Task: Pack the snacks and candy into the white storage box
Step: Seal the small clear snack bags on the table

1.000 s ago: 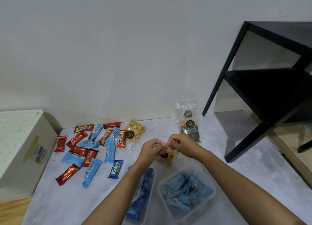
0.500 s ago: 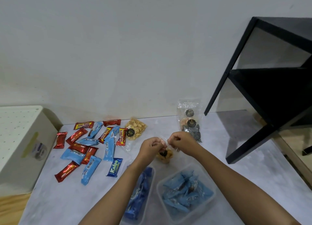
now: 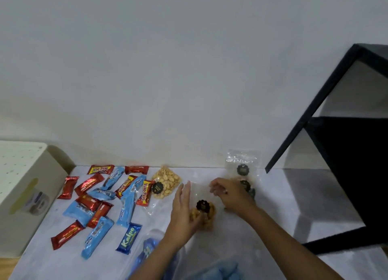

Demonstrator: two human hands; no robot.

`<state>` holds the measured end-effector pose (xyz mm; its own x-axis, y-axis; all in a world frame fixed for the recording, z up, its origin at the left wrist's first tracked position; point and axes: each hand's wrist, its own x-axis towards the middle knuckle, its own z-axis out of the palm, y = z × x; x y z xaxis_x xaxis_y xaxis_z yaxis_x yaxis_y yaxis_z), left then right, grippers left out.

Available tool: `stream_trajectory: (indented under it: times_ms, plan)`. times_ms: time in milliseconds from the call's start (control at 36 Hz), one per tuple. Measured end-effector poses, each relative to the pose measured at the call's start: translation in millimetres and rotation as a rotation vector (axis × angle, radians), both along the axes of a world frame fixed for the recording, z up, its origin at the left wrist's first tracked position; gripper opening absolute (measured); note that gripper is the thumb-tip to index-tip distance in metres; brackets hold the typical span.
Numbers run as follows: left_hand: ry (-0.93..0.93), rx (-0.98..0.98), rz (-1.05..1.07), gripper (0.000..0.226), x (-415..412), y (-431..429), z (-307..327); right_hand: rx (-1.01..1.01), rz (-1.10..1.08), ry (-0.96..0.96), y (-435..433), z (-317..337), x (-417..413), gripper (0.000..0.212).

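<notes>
Hands apart, earlier joined | left hand (image 3: 182, 208) fingers straight beside snack bag (image 3: 206, 215) | right hand (image 3: 230, 195) fingers curled, grip unclear

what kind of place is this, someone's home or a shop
Most likely a room in a home: a plain white wall, a black open shelf unit, and a grey marbled tabletop strewn with red and blue wrapped snack bars.

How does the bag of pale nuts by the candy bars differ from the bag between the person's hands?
The nut bag holds pale yellow pieces; the handled bag holds darker golden-brown clumps. The nut bag lies untouched; the handled bag sits between the left hand, fingers straight, and the right hand, pinching its clear top. Both are clear plastic with a round black sticker.
</notes>
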<state>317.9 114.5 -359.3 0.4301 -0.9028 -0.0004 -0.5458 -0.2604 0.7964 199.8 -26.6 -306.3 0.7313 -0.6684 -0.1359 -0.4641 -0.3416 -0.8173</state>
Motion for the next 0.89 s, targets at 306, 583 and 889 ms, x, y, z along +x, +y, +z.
stream_trajectory:
  times_ms: [306, 583, 889]
  plan:
    - [-0.028, 0.030, 0.066, 0.093, 22.8, -57.9, -19.3, -0.543, -0.003, -0.054, -65.0, -9.3, 46.2, 0.014]
    - [-0.105, 0.021, 0.056, 0.092, 30.1, -83.1, -29.2, -0.485, -0.240, -0.178, -85.2, -21.3, 63.4, 0.009]
    - [-0.195, 0.126, 0.089, 0.071, 42.6, -63.1, -19.8, -0.574, -0.307, -0.139, -71.2, -12.7, 60.4, 0.013]
